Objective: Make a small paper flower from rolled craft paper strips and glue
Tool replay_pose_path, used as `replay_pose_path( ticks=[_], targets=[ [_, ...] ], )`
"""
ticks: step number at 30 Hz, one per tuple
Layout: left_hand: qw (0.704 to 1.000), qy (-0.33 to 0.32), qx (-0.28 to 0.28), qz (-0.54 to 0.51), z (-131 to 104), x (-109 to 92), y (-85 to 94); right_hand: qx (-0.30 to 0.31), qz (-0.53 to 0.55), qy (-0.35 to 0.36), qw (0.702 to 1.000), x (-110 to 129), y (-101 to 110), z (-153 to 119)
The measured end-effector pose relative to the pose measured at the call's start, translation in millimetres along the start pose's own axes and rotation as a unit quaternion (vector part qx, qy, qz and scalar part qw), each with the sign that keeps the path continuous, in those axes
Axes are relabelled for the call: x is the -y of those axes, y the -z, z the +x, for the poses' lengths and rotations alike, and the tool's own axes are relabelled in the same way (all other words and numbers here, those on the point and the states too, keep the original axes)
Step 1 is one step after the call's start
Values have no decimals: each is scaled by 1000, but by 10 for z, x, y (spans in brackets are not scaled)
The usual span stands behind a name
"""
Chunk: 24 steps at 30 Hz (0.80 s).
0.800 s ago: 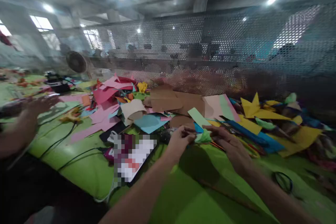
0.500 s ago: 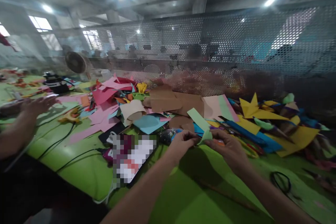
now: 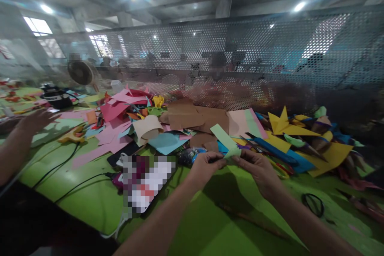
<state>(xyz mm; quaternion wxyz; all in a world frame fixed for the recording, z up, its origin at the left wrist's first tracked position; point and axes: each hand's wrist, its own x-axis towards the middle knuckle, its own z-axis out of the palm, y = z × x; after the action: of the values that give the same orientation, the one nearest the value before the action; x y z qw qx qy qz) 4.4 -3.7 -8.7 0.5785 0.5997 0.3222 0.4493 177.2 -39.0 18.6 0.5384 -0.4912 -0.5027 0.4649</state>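
"Head view: what are the fingers doing?"

"Left hand (image 3: 205, 168): thumb and forefinger pinch one edge of a small pale green paper (image 3: 232, 154). Right hand (image 3: 258, 168): thumb and fingertips grip its other side. The paper sits between them, above the near part of the green table (image 3: 99, 204)."

"Is it joined to the pale green strip (image 3: 221, 134) behind?"

"I can't tell; they overlap from here."

"What could go wrong?"

"It looks thin, so uneven pulling between the two pinches might tear or crease it. If one grip slips, it could spring open or drop among the scraps."

"Anything else nearby?"

"The yellow and red handles (image 3: 281, 171) lie just beside the right hand; a careless sweep could knock them. A snag on the white cable (image 3: 117, 229) might drag the phone (image 3: 153, 176). The brown stick (image 3: 255, 222) could roll if a forearm brushed it."

"Any writing?"

"None I can read. The black container (image 3: 57, 98) has pale marks, perhaps lettering, but they're too small. The phone's screen is hidden by blur blocks. I can make out no brand on the loose coloured paper (image 3: 114, 112) either."
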Motion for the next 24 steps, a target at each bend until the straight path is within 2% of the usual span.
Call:
replay_pose_path(
  ticks=[3, 6, 12, 20, 24],
  targets=[
    [1000, -15, -9, 13, 5, 13, -5, -26, -19, 6, 999, -1, 7, 4],
    [999, -25, 10, 31, 2, 24, -12, -51, -37, 10, 998, -16, 33, 8],
    [999, -11, 26, 43, -13, 9, -13, -43, -35, 2, 998, -58, 57, 10],
    [997, -30, -18, 69, 5, 21, -8, -62, -63, 13, 996, -17, 62, 28],
    [997, -25, -15, 70, 5, 33, -11, -67, -74, 20, 995, -11, 76, 32]
  ],
)
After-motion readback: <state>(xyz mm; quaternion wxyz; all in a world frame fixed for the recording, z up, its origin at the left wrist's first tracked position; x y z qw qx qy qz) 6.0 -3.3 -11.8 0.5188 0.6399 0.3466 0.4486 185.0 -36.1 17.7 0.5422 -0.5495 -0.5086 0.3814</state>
